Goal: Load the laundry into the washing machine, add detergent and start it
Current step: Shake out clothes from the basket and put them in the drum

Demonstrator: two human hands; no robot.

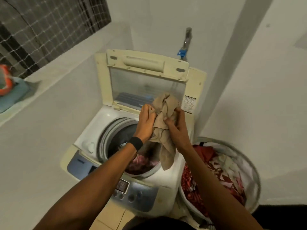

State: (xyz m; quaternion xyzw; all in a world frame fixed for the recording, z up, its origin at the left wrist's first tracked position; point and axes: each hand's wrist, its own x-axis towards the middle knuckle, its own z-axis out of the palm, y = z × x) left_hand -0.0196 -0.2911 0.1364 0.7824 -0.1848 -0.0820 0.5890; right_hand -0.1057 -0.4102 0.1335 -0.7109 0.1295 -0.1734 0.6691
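Indoors, a white-walled corner holds a yellowed top-loading washing machine (101, 122), with pale floor tiles (108, 218) showing at its front. Its lid (141, 63) stands raised at the rear, and a tap (187, 39) with a blue fitting juts from the wall behind the machine. Left of the machine a white ledge (66, 63) runs beneath a netted window (41, 30). Just right of the machine stands a round mesh laundry basket (252, 168) piled with red patterned clothes (196, 193).

Both hands work above the machine's drum opening. The left hand (146, 123), a black wristband (136, 143) at its wrist, has its fingers curled into a bunched beige garment (164, 113). The right hand (176, 128) clutches the same garment from the other side, fingers closed tight on the folds.

The garment sits crumpled between the two hands. Its upper part bulges above them in front of the lid, and a loose end hangs below the right hand over the right rim of the drum. Inside the drum, under the left forearm, lie dark and pinkish-red clothes (141, 163).
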